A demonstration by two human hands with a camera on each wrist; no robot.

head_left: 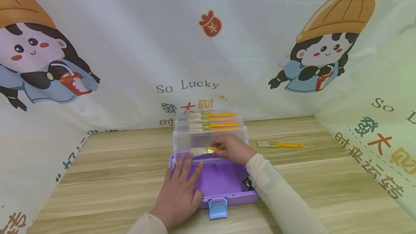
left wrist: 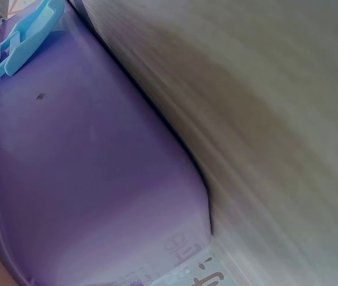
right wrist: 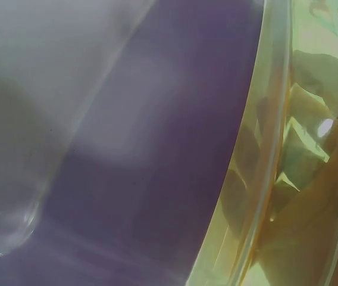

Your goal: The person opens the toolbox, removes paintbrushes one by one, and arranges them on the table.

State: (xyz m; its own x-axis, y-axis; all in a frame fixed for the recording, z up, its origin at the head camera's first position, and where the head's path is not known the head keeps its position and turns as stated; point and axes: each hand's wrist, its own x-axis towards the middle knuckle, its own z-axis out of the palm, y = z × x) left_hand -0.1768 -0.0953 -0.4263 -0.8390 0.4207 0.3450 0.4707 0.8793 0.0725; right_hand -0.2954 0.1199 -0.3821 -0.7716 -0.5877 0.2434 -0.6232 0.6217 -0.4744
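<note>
My right hand (head_left: pixel 234 149) pinches a paintbrush (head_left: pixel 202 151) by its yellow handle, over the lowest clear tray of a purple storage box (head_left: pixel 224 180). The brush has pale bristles pointing left and a gold-coloured ferrule. With fingers spread and straight, my left hand (head_left: pixel 180 187) rests on the box's front left side. In the left wrist view the box's purple wall (left wrist: pixel 97 155) and blue latch (left wrist: pixel 35 36) show, with a bit of hand at the left edge. A clear tray edge (right wrist: pixel 282 119) crosses the right wrist view, fingers partly visible behind it.
More yellow-handled brushes lie in the upper tray (head_left: pixel 214 115) and middle tray (head_left: pixel 214 125). Another paintbrush (head_left: pixel 286 145) lies on the wooden table (head_left: pixel 123 176) right of the box. A small dark item (head_left: pixel 247 182) sits at the box's right inner side. A printed cloth (head_left: pixel 136 39) hangs behind.
</note>
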